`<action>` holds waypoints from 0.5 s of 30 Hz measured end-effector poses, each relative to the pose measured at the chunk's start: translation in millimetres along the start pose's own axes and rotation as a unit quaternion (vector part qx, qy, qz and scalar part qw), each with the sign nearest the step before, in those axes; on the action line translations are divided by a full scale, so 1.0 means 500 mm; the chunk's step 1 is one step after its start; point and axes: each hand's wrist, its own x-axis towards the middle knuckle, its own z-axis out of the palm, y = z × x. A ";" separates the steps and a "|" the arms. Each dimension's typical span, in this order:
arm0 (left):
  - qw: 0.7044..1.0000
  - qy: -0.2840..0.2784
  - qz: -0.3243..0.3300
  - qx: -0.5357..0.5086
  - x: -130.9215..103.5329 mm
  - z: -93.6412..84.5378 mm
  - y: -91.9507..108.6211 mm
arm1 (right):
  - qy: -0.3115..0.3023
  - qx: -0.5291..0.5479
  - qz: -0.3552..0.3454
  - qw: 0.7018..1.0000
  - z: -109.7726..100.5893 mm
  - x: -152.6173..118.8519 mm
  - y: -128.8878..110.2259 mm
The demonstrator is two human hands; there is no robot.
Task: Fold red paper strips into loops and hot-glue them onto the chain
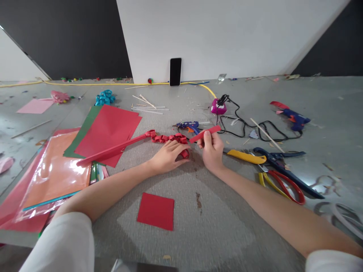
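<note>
My left hand (168, 155) rests at the near side of a red paper chain (163, 138), its fingers and thumb around the loops at the right end. In my right hand (212, 149), a short red paper strip (202, 133) is pinched between thumb and fingers, just right of the chain. From the chain's left end a long folded red strip (113, 150) runs over the red sheets. Behind the strip in my right hand lies a blue glue gun (187, 125). A red paper square (155, 211) lies flat nearer to me.
Red sheets (109, 128) and a plastic-wrapped orange pack (61, 162) lie left. On the right are a yellow cutter (246, 156), red-and-yellow-handled scissors (286, 187), a second glue gun (296, 119) and a purple power block (218, 106) with black cables. A phone (175, 71) leans on the wall.
</note>
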 end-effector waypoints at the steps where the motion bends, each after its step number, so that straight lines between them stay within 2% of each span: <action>1: 1.000 0.024 -0.020 -0.003 -0.001 -0.001 0.000 | 0.000 -0.002 0.006 1.000 -0.001 0.000 0.000; 4: 0.994 0.097 -0.057 -0.018 -0.003 -0.005 0.000 | -0.015 0.014 0.027 0.999 -0.004 0.000 0.000; 7: 0.986 0.149 -0.062 -0.045 -0.004 -0.005 0.000 | -0.045 0.024 0.045 0.998 -0.007 0.001 0.002; 15: 0.973 0.202 -0.078 -0.080 -0.008 0.005 -0.006 | -0.050 0.040 0.067 0.996 -0.007 0.003 0.012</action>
